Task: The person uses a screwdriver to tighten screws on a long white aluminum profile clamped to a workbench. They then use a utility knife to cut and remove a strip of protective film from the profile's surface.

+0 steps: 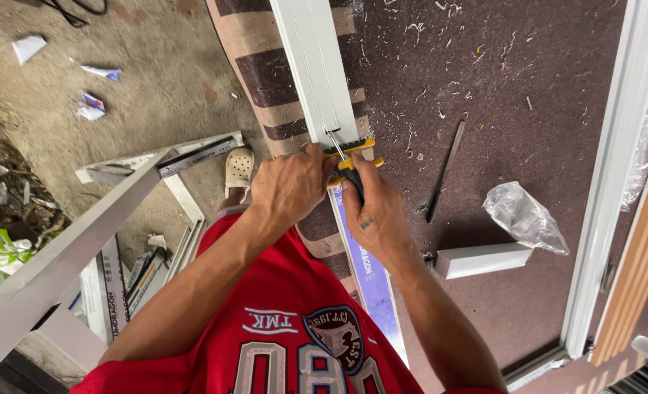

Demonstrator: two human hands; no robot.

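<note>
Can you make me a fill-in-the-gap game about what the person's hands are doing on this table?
1. The right hand grips a tool with a black and ____ handle.
2. The left hand presses down on a long ____ strip lying on the brown table.
3. The crumpled plastic bag lies on the person's ____ side.
4. The person wears a ____ shirt.

Missing words: yellow; white; right; red

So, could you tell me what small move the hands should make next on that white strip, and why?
Probably a steady turn of the yellow-and-black screwdriver by the right hand. Its metal tip sits tilted against the white profile strip, while the left hand presses the strip beside it. The grip looks settled; whether the tip has seated cannot be told.
</note>
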